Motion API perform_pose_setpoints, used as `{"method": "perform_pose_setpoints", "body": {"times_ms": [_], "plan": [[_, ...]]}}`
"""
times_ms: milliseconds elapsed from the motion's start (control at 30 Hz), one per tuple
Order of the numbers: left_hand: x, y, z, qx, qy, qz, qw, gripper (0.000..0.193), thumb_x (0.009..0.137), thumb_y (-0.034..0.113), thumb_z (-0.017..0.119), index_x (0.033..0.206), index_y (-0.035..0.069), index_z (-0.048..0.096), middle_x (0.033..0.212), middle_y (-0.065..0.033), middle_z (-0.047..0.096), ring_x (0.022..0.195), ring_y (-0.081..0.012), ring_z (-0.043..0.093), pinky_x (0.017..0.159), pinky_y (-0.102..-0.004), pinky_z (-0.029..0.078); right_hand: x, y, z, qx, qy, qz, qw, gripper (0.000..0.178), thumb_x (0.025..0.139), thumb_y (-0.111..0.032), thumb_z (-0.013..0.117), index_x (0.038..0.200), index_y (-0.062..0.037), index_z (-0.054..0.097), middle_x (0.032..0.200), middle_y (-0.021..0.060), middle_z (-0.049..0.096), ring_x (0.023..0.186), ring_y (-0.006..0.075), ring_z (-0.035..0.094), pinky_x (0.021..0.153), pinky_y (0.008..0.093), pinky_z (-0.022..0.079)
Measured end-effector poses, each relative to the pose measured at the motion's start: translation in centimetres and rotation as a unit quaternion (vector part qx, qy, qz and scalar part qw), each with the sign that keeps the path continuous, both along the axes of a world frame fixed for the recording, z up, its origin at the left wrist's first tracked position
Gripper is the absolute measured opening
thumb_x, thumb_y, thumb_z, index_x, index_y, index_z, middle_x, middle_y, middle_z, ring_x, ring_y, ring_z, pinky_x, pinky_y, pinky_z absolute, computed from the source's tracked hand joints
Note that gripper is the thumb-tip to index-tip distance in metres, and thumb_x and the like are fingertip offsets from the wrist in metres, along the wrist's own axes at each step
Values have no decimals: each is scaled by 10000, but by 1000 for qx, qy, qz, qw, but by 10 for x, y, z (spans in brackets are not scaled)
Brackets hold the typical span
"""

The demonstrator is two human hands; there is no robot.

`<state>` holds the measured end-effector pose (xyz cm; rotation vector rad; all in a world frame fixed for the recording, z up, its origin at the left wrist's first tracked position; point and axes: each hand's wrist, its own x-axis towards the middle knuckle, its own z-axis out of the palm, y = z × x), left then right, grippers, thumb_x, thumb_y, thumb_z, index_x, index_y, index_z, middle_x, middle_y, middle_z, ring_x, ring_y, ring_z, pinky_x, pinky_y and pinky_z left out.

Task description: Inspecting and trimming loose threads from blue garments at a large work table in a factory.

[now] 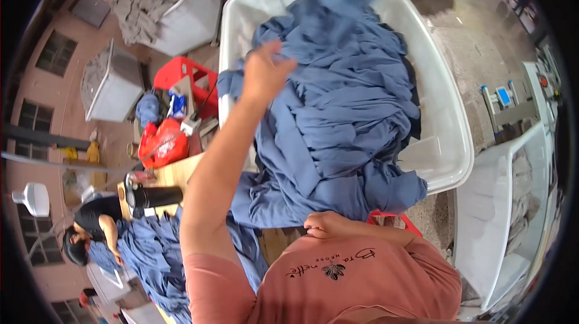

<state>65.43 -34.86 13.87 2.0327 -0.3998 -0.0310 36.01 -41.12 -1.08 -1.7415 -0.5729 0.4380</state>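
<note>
A large heap of blue fabric [350, 107] fills the white plastic tub [443, 107] in front of me and hangs over its near edge. My left hand [265, 73] reaches out over the left part of the heap. Its fingers are spread, slightly blurred, with nothing visible in them. At the tub's far end a strip of the fabric stands raised and smeared by motion. My right hand [325, 225] is drawn in against my shirt, beside the overhanging fabric. The fingers there are curled in, and what they hold, if anything, is hidden.
Left of the tub are a red stool [181, 73], a red plastic bag [164, 143] and a wooden table with a black bottle [154, 196]. A co-worker [99, 221] handles blue fabric at lower left. White carts [187, 22] of grey fabric stand around.
</note>
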Motion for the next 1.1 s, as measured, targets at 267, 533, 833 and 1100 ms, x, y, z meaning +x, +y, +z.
{"method": "perform_pose_setpoints", "body": {"times_ms": [267, 533, 833, 1100], "plan": [[-177, 224, -74, 1, 140, 196, 970, 338, 758, 91, 635, 1055, -57, 570, 904, -87, 623, 798, -113, 582, 690, -233, 469, 14, 46, 6, -259, -324, 96, 905, 316, 676, -212, 658, 953, -85, 571, 1104, 174, 498, 1042, 329, 462, 753, 430, 419], [-396, 365, -130, -109, 259, 526, 803, 248, 775, 118, 615, 955, -52, 592, 806, -92, 626, 652, -135, 599, 517, -234, 457, 100, 23, -2, -423, -11, 149, 894, 588, 760, -359, 628, 1240, -86, 424, 1299, 173, 370, 1205, 326, 363, 971, 429, 319], [-442, 259, -180, -214, 293, 472, 803, 125, 785, 40, 610, 894, -20, 609, 773, -52, 620, 653, -105, 577, 571, -230, 454, 146, -32, -138, -335, -51, 97, 936, 405, 831, -137, 545, 1222, -134, 439, 1313, 212, 378, 1212, 345, 370, 959, 377, 364], [-421, 203, -173, -51, 341, 310, 886, 233, 779, 97, 633, 961, -44, 601, 866, -101, 640, 776, -139, 606, 692, -257, 480, 136, -40, -226, -347, -64, 75, 933, 394, 878, -254, 509, 1237, -101, 455, 1324, 127, 400, 1101, 277, 501, 848, 345, 435]]}}
